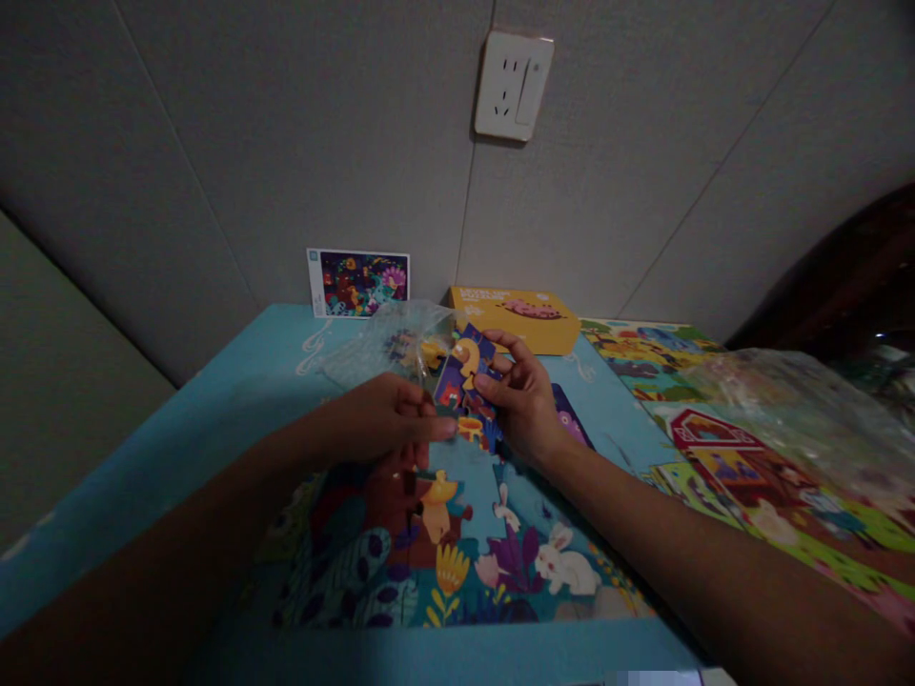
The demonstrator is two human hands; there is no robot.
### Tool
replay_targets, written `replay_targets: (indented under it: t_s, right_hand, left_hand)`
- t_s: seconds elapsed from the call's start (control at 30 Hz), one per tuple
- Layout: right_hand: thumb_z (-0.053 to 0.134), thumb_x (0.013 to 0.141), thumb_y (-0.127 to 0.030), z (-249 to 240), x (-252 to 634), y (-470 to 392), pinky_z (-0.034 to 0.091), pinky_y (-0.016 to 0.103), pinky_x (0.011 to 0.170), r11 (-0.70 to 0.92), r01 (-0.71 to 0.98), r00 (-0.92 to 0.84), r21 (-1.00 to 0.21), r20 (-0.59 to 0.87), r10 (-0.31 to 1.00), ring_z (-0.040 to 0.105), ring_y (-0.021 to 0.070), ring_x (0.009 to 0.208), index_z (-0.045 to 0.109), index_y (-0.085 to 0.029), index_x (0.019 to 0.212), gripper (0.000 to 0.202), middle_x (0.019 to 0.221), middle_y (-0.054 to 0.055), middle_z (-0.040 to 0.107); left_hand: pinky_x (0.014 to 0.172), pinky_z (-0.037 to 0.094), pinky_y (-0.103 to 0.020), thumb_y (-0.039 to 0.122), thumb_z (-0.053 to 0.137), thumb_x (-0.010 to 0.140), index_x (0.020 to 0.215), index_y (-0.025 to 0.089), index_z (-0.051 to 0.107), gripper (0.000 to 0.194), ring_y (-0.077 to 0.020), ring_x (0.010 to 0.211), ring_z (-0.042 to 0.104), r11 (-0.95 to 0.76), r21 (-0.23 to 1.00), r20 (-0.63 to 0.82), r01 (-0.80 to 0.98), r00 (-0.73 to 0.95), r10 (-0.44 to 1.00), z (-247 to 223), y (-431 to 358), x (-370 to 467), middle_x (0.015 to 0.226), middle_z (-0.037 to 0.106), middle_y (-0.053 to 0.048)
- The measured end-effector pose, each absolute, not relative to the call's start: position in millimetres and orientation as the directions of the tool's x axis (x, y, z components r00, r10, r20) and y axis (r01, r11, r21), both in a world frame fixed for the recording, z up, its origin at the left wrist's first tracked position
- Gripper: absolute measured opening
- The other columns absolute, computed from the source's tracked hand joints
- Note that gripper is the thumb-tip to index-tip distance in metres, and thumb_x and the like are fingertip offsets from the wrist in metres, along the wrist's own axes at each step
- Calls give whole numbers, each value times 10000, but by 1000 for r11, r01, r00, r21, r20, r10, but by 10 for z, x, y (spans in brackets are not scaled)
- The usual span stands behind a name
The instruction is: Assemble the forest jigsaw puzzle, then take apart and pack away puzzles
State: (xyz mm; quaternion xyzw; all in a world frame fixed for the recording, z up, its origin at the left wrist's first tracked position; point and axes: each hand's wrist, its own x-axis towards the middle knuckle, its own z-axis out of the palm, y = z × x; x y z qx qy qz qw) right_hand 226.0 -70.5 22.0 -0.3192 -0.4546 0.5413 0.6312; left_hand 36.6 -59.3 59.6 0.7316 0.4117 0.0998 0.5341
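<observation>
The right hand (525, 405) pinches flat, interlocking puzzle pieces (468, 362); the left hand (393, 419) half-curls, hold unclear, crinkled plastic bag (364, 348) beyond.

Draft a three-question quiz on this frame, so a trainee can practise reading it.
1. Which hand clearly grips the raised puzzle pieces?
2. True or false: in this view, the picture card stands to the left of the yellow box.
3. What is mounted on the wall: a) a clock, b) a power socket, c) a shelf?

Key: 1. The right hand. 2. True. 3. b.
</observation>
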Motion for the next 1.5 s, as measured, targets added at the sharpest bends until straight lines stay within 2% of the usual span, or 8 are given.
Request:
replay_targets:
  t_s: [0.1,0.27,0.7,0.9,1.0,1.13,1.3,1.5]
  right_hand:
    - [768,583,-196,240,2312,-639,548,305,648,247,-405,187,-880,184,965,630,138,679,491,-269,1051,550,909,-19,673]
    - [760,544,-161,192,2341,-545,497,268,570,109,-403,212,-909,23,977,566,111,545,521,-226,1046,560,655,-79,585]
    - [763,637,-258,84,2309,-479,488,261,542,-13,-208,216,-978,-59,975,620,143,613,537,-154,1213,628,753,1,671]
    - [618,761,-262,62,2268,-590,494,436,906,155,76,-98,-985,147,984,640,251,1004,615,-199,1233,475,1035,69,710]
    - [565,835,-251,181,2302,-687,402,483,1020,449,444,-209,-775,397,894,577,279,1136,715,-230,1074,283,1095,78,705]
    - [508,891,-260,377,2356,-806,466,418,838,628,617,-264,-474,628,732,608,240,891,712,-211,933,214,875,80,697]
    - [637,787,-556,426,2237,-1000,439,337,650,693,629,-651,-351,249,717,575,200,705,633,-178,937,406,835,75,654]
    - [744,522,-748,363,2142,-1127,434,359,620,683,667,-700,-296,64,711,569,231,678,571,-151,1003,786,875,118,643]
  left_hand:
    - [381,248,-199,467,567,809,632,198,476,335,-70,346,356,-239,856,76,459,344,936,617,-558,394,438,445,69]
    - [536,360,-224,465,628,778,903,203,491,321,-116,557,512,-434,610,485,663,120,866,395,-494,444,664,533,42]
    - [567,292,-250,220,481,805,639,206,407,182,-115,544,416,-711,404,433,575,565,702,350,-583,509,565,423,33]
    - [509,253,-236,259,507,809,594,205,378,257,-92,483,358,-620,559,458,550,418,785,348,-563,501,484,360,58]
    - [472,247,-219,289,533,802,587,199,396,270,-77,450,336,-518,704,433,486,285,855,399,-545,483,460,351,69]
    - [412,285,-211,305,558,786,632,209,440,216,-79,390,373,-332,896,349,294,-4,937,459,-479,441,446,405,77]
    - [373,351,-221,289,577,764,642,222,425,206,-99,384,497,-256,965,262,59,-190,946,457,-358,395,488,484,60]
    - [358,367,-190,288,564,775,663,201,454,179,-82,368,512,-239,965,250,103,-102,963,413,-395,467,492,495,71]
